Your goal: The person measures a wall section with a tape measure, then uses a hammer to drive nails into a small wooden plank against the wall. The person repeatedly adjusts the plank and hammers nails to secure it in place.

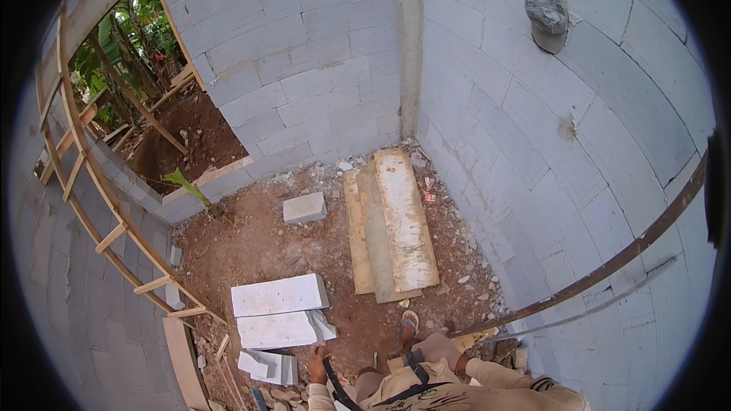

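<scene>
My left hand [317,362] is at the bottom of the view, just right of the cut white blocks. Its fingers look curled, but what they hold, if anything, is too small to make out. A black strap [335,382] runs close beside that hand. Two long white blocks [279,295] lie side by side on the dirt, the nearer one broken at its right end. Smaller white block pieces [268,366] sit below them. My right hand [461,364] is by my right thigh, with its fingers hidden.
Boards [402,217] lie on the dirt floor ahead. A single block [304,208] rests left of them. A wooden ladder [114,205] leans at the left by the window opening. A long brown bar [601,262] slants along the right wall, where a grey cap [547,19] hangs.
</scene>
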Demonstrator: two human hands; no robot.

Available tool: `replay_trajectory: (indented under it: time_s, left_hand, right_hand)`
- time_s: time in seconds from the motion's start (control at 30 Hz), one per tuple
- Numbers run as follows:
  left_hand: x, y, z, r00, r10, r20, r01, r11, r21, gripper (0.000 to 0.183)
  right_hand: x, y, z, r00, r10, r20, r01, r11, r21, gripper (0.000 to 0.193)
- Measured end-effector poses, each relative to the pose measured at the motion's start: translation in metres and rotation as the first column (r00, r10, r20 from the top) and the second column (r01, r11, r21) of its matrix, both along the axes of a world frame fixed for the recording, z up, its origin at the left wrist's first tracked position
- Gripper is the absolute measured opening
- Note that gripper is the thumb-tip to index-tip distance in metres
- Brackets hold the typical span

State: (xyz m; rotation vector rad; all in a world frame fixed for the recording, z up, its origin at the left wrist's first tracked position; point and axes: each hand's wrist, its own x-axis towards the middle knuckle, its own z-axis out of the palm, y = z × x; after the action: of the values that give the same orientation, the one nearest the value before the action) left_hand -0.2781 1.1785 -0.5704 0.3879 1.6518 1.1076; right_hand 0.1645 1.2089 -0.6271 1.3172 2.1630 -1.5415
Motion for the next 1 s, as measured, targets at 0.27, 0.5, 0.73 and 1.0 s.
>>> replay_trajectory:
  time_s: [0.27,0.5,0.73,1.0]
  left_hand:
    - [0.000,0.235,0.024,0.954,-0.259,-0.147,0.260,0.965,-0.015,0.023]
    - [0.007,0.298,-0.094,0.881,-0.416,0.223,0.470,0.731,-0.494,0.031]
    - [-0.050,0.544,-0.126,0.798,-0.485,0.358,0.603,0.617,-0.506,0.032]
    - [-0.124,1.034,0.016,0.855,-0.484,-0.183,0.474,0.875,-0.099,0.036]
  right_hand:
    - [0.060,0.101,0.050,0.962,-0.017,-0.272,0.033,0.998,0.054,0.036]
    - [0.081,0.224,0.150,0.973,-0.209,0.103,0.223,0.963,-0.151,0.037]
    - [-0.025,0.509,0.313,0.679,-0.698,-0.226,0.728,0.601,0.331,0.033]
    - [-0.118,0.727,0.543,0.677,-0.148,-0.721,0.736,0.144,0.662,0.017]
